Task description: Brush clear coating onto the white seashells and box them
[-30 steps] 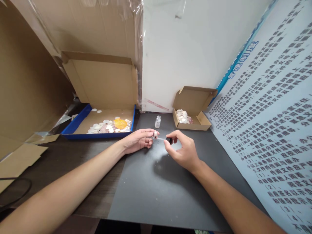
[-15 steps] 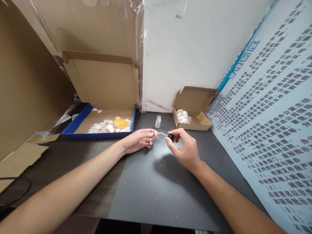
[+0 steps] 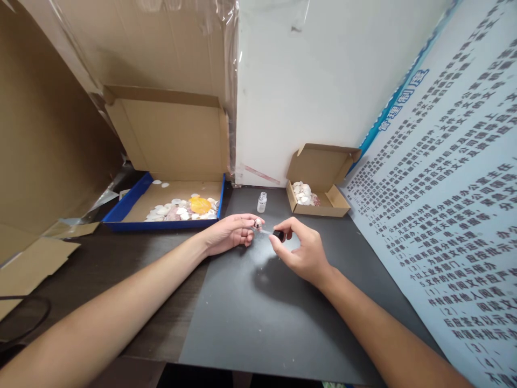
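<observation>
Between the thumb and fingers of my left hand (image 3: pixel 231 234) is a small brownish-white seashell (image 3: pixel 257 222). My right hand (image 3: pixel 301 245) pinches the black cap of a brush applicator (image 3: pixel 278 235), whose pale stem points left toward the shell. The stem's tip is at the shell's lower side; I cannot tell whether it touches. Just beyond my hands a small clear glass bottle (image 3: pixel 262 202) stands upright and uncapped, with a white label on it.
At the left, an open blue-edged cardboard box (image 3: pixel 135 207) holds many pale shells and an orange shell (image 3: pixel 200 205). A smaller open cardboard box (image 3: pixel 339 203) with white shells stands at the back right. A printed poster (image 3: pixel 444 178) lines the right side. A dark mat (image 3: pixel 242 323) covers the table.
My right hand has moved slightly left and down, bringing the brush from the shell's upper right to its lower side. The shell has turned a little in my left hand.
</observation>
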